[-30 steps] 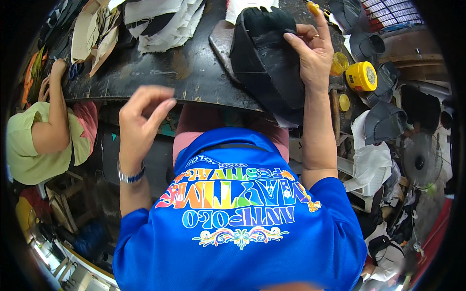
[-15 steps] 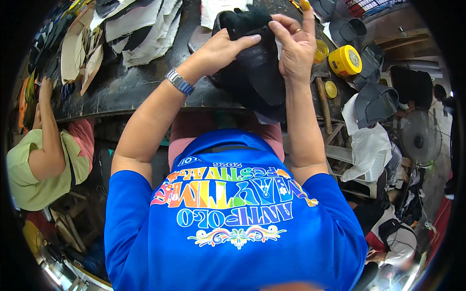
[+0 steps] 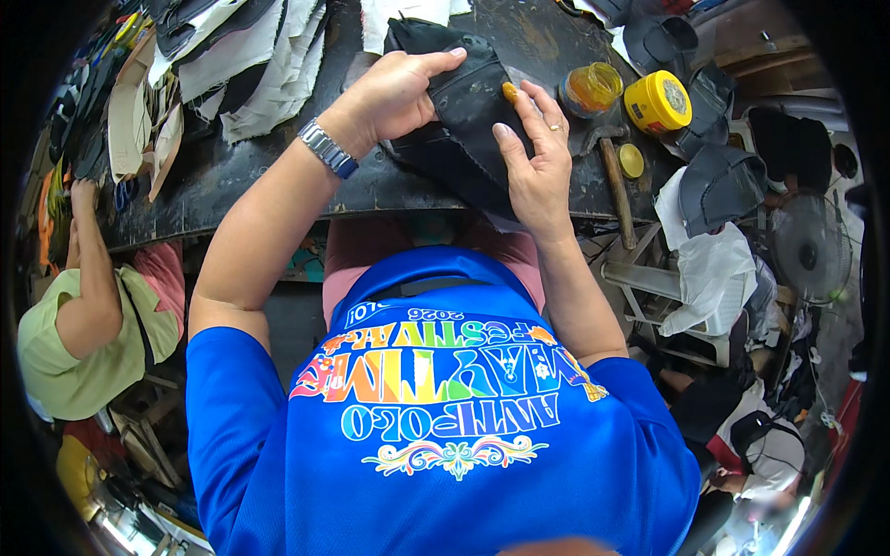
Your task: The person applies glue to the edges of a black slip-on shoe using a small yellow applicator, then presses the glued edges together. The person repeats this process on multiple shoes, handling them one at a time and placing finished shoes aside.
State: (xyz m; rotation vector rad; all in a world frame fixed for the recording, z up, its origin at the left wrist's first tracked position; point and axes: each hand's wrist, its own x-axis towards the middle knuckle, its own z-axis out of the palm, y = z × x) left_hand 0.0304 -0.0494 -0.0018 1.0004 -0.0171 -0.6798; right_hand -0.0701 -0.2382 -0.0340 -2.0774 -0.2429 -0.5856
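My left hand (image 3: 394, 95), with a metal watch at the wrist, grips a black shoe upper (image 3: 473, 97), thumb on top and the other fingers hidden beneath. The piece is partly folded and hangs toward the table's near edge. My right hand (image 3: 540, 162) lies along its right side with fingers stretched out. A yellow-brown, glue-like smear (image 3: 509, 91) covers one fingertip, which meets the upper's edge. Beyond the right hand stands a jar of yellow glue (image 3: 593, 90).
Right of the jar is a yellow tub (image 3: 658, 102), with a round yellow lid (image 3: 631, 159) and a hammer (image 3: 616, 193) nearer. White fabric pieces (image 3: 269, 79) pile up at the back left. Black uppers (image 3: 721, 190) lie on the right. Another person (image 3: 93, 324) works at the left.
My right hand has come down and left, its smeared finger from raised in the air to the upper's edge. The left hand has shifted slightly left, and the upper now lies flatter.
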